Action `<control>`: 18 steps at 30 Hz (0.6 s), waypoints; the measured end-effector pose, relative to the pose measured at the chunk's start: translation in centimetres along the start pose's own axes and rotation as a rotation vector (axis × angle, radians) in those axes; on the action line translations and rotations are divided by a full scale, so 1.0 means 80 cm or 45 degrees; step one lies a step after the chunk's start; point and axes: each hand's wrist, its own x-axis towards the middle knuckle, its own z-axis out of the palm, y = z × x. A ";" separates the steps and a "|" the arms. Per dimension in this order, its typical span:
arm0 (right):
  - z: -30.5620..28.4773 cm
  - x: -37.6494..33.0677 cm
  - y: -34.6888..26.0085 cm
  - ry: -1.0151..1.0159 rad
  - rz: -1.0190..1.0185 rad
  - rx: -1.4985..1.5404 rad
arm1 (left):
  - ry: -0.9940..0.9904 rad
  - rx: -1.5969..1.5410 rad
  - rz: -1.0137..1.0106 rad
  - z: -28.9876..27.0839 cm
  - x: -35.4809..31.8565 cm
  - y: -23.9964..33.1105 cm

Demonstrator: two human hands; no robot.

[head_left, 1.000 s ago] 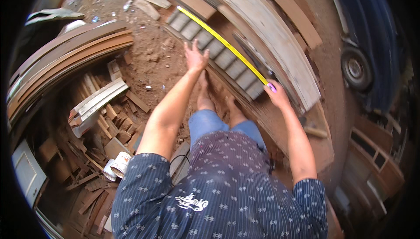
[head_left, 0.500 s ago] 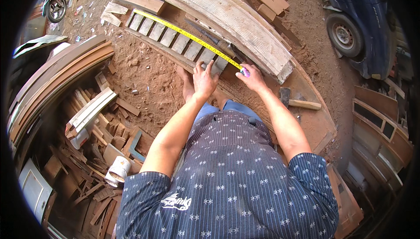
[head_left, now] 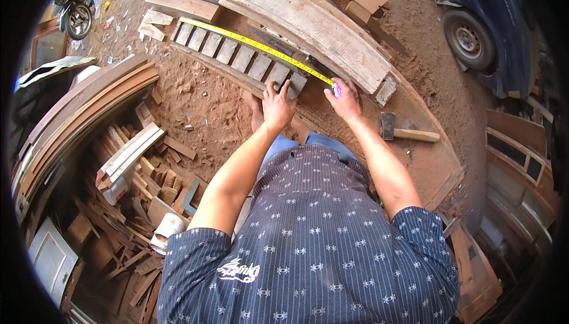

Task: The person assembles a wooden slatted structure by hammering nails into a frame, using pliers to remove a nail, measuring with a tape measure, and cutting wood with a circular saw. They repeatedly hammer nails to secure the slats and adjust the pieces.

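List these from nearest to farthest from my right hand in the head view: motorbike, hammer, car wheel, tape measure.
1. Tape measure: held in the right hand.
2. Hammer: right of that hand, slightly lower in view.
3. Car wheel: upper right.
4. Motorbike: upper left.

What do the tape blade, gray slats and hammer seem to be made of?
Tape blade: probably coated metal, thin, yellow and stiff-looking. Gray slats: likely unpainted wood, given dull, weathered faces. Hammer: dark, dull head, perhaps iron; tan handle, apparently bare wood.
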 end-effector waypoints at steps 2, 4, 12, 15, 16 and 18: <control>0.000 0.000 0.003 -0.009 0.000 0.002 | -0.039 -0.022 0.000 -0.003 0.000 0.000; -0.002 0.000 0.005 -0.040 0.018 -0.009 | -0.062 -0.042 -0.002 -0.007 0.000 0.002; -0.006 -0.003 -0.004 -0.101 0.044 -0.071 | -0.075 -0.081 -0.033 -0.013 -0.001 0.004; 0.005 -0.005 -0.020 -0.210 0.045 -0.105 | -0.036 -0.140 -0.033 -0.028 -0.009 -0.019; 0.000 0.002 -0.030 -0.353 -0.067 -0.084 | 0.026 -0.152 -0.018 -0.031 -0.011 -0.029; -0.001 0.006 -0.069 -0.539 0.005 0.128 | 0.120 -0.253 -0.095 -0.037 -0.011 -0.063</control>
